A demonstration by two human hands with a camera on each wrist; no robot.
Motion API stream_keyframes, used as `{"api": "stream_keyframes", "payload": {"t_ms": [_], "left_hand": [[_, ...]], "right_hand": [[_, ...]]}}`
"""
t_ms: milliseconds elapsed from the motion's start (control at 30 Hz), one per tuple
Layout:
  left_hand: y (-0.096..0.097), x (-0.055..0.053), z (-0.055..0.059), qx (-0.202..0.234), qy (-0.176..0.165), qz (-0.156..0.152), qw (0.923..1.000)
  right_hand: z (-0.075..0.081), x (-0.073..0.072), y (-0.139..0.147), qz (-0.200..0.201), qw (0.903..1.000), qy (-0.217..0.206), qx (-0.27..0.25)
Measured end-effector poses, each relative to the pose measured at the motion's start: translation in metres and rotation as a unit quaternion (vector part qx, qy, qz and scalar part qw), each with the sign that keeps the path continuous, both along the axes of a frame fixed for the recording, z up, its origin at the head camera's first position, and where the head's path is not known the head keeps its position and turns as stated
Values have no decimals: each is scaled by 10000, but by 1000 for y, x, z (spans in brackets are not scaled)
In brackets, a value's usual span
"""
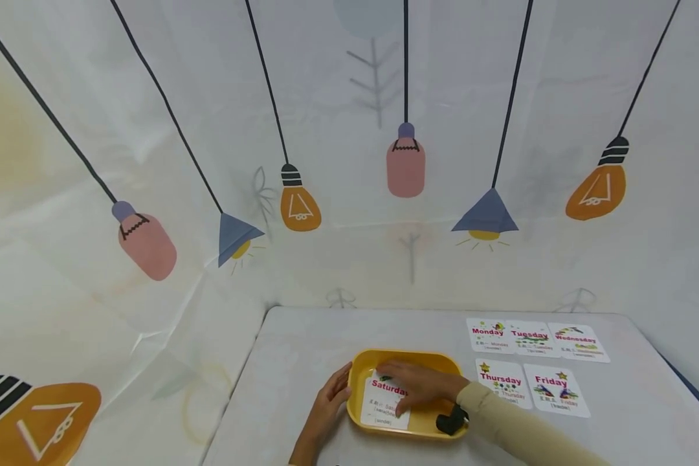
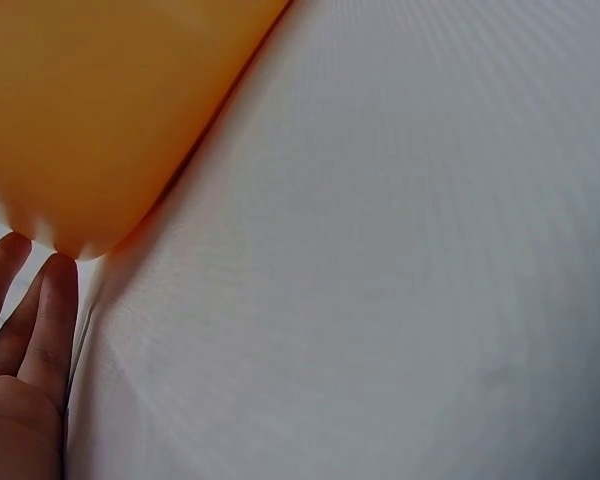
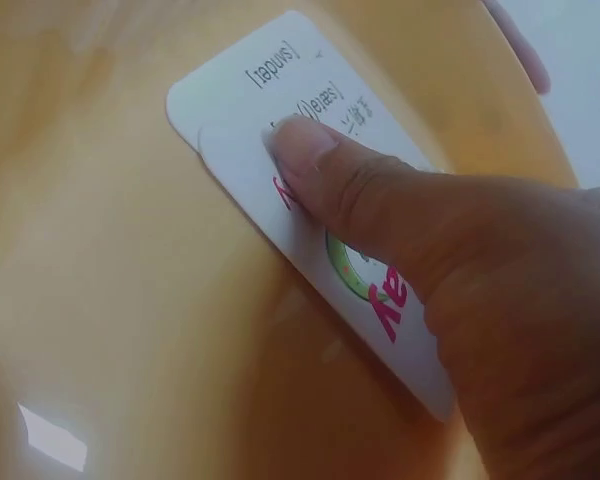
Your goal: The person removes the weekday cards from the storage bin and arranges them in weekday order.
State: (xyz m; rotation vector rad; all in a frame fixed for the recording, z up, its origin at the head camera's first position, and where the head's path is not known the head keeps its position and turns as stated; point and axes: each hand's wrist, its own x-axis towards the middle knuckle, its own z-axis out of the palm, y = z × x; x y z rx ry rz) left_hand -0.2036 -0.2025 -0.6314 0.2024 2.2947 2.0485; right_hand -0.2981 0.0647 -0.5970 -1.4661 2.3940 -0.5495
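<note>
A yellow tray (image 1: 431, 427) rests on the table with two stacked word cards inside. The upper Saturday card (image 1: 378, 404) lies slightly offset over the lower card, whose edge (image 3: 185, 105) shows "sunder" print in the right wrist view. My right hand (image 1: 422, 382) reaches into the tray and grips the Saturday card; its thumb (image 3: 350, 180) lies across the card's face, and its other fingers are hidden in the right wrist view. At the tray's left side, my left hand (image 1: 326, 404) touches the outer wall with fairly straight fingers (image 2: 55, 310).
To the tray's right lie cards in two rows: Monday (image 1: 489, 336), Tuesday (image 1: 532, 338) and Wednesday (image 1: 578, 342) behind, Thursday (image 1: 503, 382) and Friday (image 1: 556, 390) in front. A pale table (image 1: 303, 349) meets a cloth wall (image 1: 338, 259) printed with lamps.
</note>
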Motion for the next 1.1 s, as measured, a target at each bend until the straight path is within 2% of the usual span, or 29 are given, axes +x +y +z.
{"api": "stream_keyframes", "payload": {"t_ms": [167, 433, 533, 733, 933, 1100], "left_hand": [[1, -2, 1, -3, -33, 14, 10000], [1, 0, 2, 157, -164, -27, 9997], [1, 0, 2, 176, -197, -26, 9996], [0, 0, 2, 185, -129, -33, 9997], [1, -2, 2, 72, -105, 6, 9999], [2, 0, 2, 86, -170, 44, 9998]], "right_hand": [[4, 0, 1, 192, 9995, 232, -63], [1, -2, -1, 385, 9972, 551, -320], [4, -1, -2, 303, 9979, 443, -362], [11, 1, -6, 384, 9969, 514, -464], [7, -5, -5, 470, 9959, 581, -501], [6, -6, -3, 309, 9973, 343, -566]]}}
